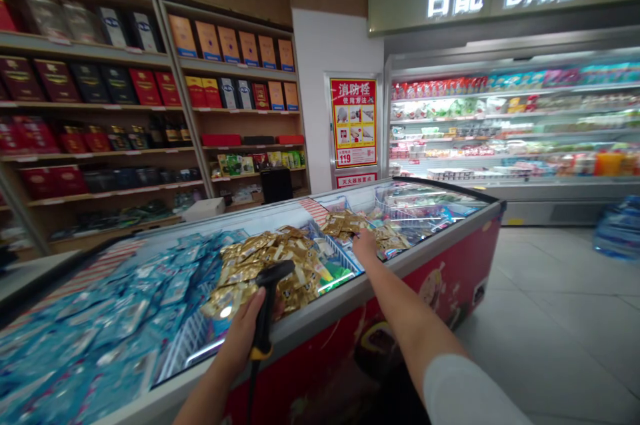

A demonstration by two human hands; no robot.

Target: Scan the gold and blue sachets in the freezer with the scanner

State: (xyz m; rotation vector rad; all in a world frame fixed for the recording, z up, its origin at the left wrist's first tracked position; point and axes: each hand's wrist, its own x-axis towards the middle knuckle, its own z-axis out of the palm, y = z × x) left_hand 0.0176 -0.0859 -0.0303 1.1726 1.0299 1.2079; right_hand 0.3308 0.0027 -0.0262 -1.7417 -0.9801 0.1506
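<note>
My left hand (250, 320) is closed around the handle of a black and yellow barcode scanner (264, 310), its head over a pile of gold packets (273, 255) on the chest freezer. A cable hangs from the scanner's handle. Stretched out to the far side, my right hand (366, 248) reaches a smaller heap of gold packets (345, 222). Its fingers look curled together at the near edge of that heap; what they pinch, if anything, is too small and blurred to make out. Blue packets (125, 308) cover the left part of the freezer.
The chest freezer's red front (425, 305) stands close before me, with wire baskets under its glass. Shelves of boxed goods (145, 85) line the back left. A lit refrigerated display (515, 125) is at the back right, and a large water bottle (620, 228) stands on the floor.
</note>
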